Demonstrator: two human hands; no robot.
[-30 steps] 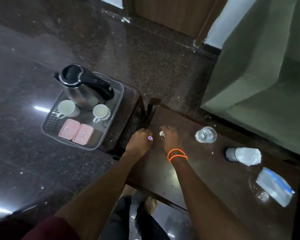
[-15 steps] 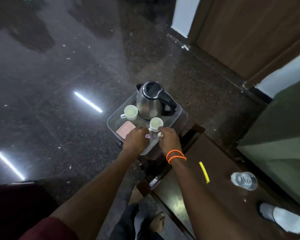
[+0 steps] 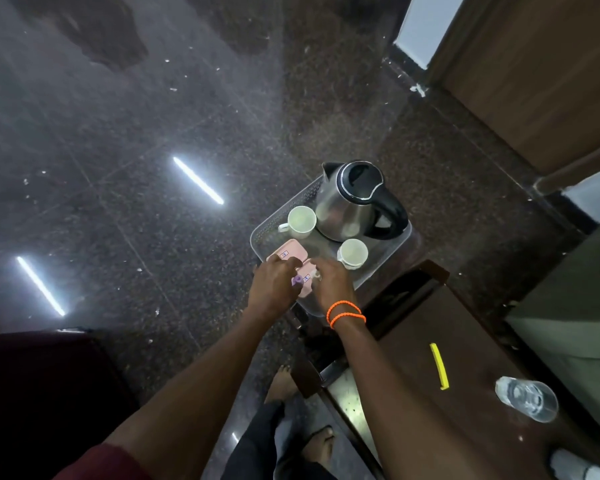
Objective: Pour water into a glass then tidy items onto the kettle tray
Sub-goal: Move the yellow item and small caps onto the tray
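A clear plastic tray (image 3: 387, 263) on a small stand holds a steel kettle (image 3: 352, 202) with a black lid and handle, two white cups (image 3: 302, 221) (image 3: 352, 252) and two pink boxes (image 3: 286, 252) (image 3: 305, 284). My left hand (image 3: 274, 289) hovers over the tray's near edge, its fingers shut on a small purple item (image 3: 297, 280). My right hand (image 3: 331, 287), with orange bands at the wrist, is beside it and pinches a small white item (image 3: 315, 274). Both hands are above the pink boxes. A glass of water (image 3: 527, 398) stands on the dark table (image 3: 413, 427) at the right.
A yellow stick (image 3: 439, 366) lies on the table near the glass. A white bottle end (image 3: 568, 462) shows at the bottom right corner. A green sofa (image 3: 575, 299) is on the right, a wooden door (image 3: 551, 81) behind. The dark floor is glossy; my bare feet (image 3: 284, 386) are below.
Both hands have moved from the dark table across to the tray, each still holding its small item. The view has swung left, so the glass now sits far right.
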